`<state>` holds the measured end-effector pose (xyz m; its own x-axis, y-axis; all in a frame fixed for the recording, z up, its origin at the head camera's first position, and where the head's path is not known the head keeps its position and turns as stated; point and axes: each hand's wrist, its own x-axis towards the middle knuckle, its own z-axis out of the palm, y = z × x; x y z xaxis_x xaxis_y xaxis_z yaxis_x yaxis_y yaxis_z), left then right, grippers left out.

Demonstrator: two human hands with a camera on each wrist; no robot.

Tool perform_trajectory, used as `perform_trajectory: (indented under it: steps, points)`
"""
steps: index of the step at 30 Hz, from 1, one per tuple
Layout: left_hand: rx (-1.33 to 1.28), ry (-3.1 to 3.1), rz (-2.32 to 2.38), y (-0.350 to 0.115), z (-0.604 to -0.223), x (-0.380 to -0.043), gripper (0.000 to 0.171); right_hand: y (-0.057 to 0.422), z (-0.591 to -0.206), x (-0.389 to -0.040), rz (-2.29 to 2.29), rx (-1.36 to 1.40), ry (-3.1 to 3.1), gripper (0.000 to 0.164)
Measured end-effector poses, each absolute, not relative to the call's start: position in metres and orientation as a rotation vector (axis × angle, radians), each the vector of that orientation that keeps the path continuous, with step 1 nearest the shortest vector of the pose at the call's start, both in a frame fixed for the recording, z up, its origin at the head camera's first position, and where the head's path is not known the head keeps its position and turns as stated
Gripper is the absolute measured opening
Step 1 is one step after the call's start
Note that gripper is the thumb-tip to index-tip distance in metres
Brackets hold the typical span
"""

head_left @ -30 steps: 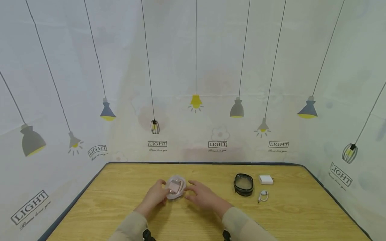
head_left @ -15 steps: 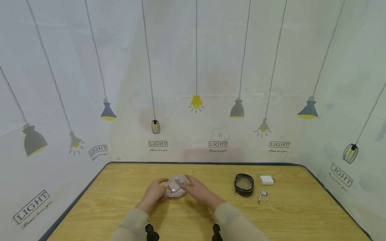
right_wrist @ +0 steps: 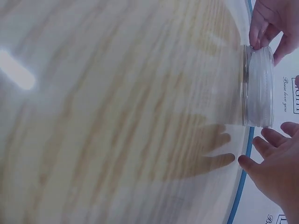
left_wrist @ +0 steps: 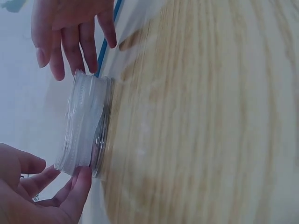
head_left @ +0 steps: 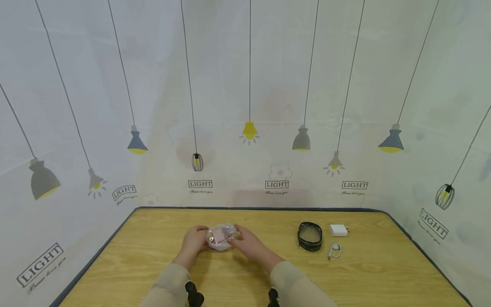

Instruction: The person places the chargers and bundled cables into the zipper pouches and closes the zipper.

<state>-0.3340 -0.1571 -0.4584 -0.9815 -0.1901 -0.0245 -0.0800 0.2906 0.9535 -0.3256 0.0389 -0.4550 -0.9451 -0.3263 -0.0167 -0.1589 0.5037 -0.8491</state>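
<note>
A round, clear case with a whitish rim point(head_left: 221, 237) stands low over the wooden table between my two hands. Inside it shows a pale pink block with a shiny metal spot. My left hand point(head_left: 194, 241) pinches the case's left side; in the left wrist view its fingers point(left_wrist: 84, 186) meet the case's near end. At the right side is my right hand point(head_left: 251, 245), its thumb overlapping the case in the head view. From the right wrist view, that hand's fingers point(right_wrist: 275, 137) look spread and fairly straight, fingertips right at the case's edge.
Right of my hands on the table point(head_left: 368, 273) lie a round clear case with black trim point(head_left: 310, 245), a white charger plug point(head_left: 338, 230) and a short coiled white cable point(head_left: 335, 250). A wall cloth printed with hanging lamps point(head_left: 249, 170) borders the table's back and sides.
The case has shifted slightly left and turned, looking wider and flatter. My right hand has moved left against it, its thumb now overlapping the right edge.
</note>
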Motion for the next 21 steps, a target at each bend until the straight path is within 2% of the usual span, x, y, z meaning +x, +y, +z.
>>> perform_trajectory:
  steps: [21]
  points:
    - [0.268,-2.51,-1.705,-0.167,-0.459,-0.345,0.041,0.036,-0.457,-0.324,-1.375,-0.489,2.58,0.068]
